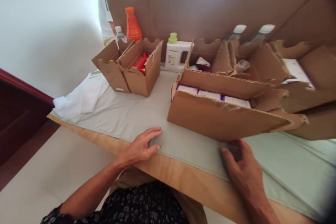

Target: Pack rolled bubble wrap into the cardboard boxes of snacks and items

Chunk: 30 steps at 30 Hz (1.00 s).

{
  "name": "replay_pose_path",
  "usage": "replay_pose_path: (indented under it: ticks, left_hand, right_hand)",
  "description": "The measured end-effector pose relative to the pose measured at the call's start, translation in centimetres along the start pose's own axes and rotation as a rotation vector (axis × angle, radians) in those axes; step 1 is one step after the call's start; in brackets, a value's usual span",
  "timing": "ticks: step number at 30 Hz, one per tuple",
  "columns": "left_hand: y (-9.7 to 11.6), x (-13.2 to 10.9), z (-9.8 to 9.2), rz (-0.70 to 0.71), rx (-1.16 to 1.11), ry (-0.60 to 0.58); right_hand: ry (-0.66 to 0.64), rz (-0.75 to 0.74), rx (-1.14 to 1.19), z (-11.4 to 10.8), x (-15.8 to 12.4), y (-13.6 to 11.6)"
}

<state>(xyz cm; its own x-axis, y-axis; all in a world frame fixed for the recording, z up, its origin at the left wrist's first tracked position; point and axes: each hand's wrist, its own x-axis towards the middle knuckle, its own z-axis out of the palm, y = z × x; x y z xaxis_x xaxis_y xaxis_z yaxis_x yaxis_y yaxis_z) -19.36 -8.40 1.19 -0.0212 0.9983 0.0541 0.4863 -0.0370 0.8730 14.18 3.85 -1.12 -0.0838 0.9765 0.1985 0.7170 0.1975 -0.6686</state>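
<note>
Near the table's front edge my left hand (143,146) rests over the cloth with thumb and fingers apart, holding nothing. My right hand (246,171), slightly blurred, is just below the front wall of a long cardboard box (223,119). Its thumb stands away from its fingers, and I see nothing held. Some right fingertips are hidden in shadow by the box's lower edge; whether they touch it I cannot tell. Inside that long box sit several white packs (208,94) with purple edges.
Smaller cardboard boxes (138,82) stand at left, one holding a red packet (141,62). Behind are an orange bottle (133,26) and a white jug with a green cap (174,50). More open boxes (252,59) stand right. White sheeting (84,94) lies left; a person (105,17) stands behind.
</note>
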Motion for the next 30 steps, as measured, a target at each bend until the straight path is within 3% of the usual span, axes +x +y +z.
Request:
replay_pose_path:
  ticks: [3, 5, 8, 10, 12, 16, 20, 25, 30]
  left_hand:
    - [-1.1, -2.5, -4.7, -0.058, 0.276, 0.170]
    - [-2.5, -3.4, -9.2, -0.181, 0.479, 0.387]
    - [-4.8, -4.1, -16.3, -0.339, 0.626, 0.601]
    - [-6.2, -4.1, -19.9, -0.447, 0.711, 0.693]
    - [-7.5, -3.9, -21.9, -0.532, 0.768, 0.732]
    - [-9.5, -3.2, -22.3, -0.642, 0.820, 0.732]
    - [-10.4, -2.9, -22.4, -0.705, 0.818, 0.756]
    - [-10.2, -2.8, -23.5, -0.732, 0.790, 0.779]
    - [-9.2, -2.8, -22.9, -0.668, 0.771, 0.778]
  right_hand:
    - [-0.025, 0.014, 0.005, -0.5, 0.5, -0.8]
    - [-0.053, 0.043, 0.016, -0.7, 0.7, -1.3]
    - [-0.068, 0.082, 0.018, -1.0, 0.9, -1.7]
    - [-0.087, 0.097, -0.003, -1.1, 0.9, -1.6]
    - [-0.106, 0.117, -0.029, -1.0, 0.9, -1.5]
    - [-0.058, 0.163, -0.071, -0.6, 0.9, -1.7]
    - [-0.091, 0.218, -0.120, -0.3, 1.0, -2.4]
    - [-0.128, 0.227, -0.142, -0.6, 1.1, -2.9]
    - [-0.148, 0.246, -0.130, -0.9, 0.9, -2.9]
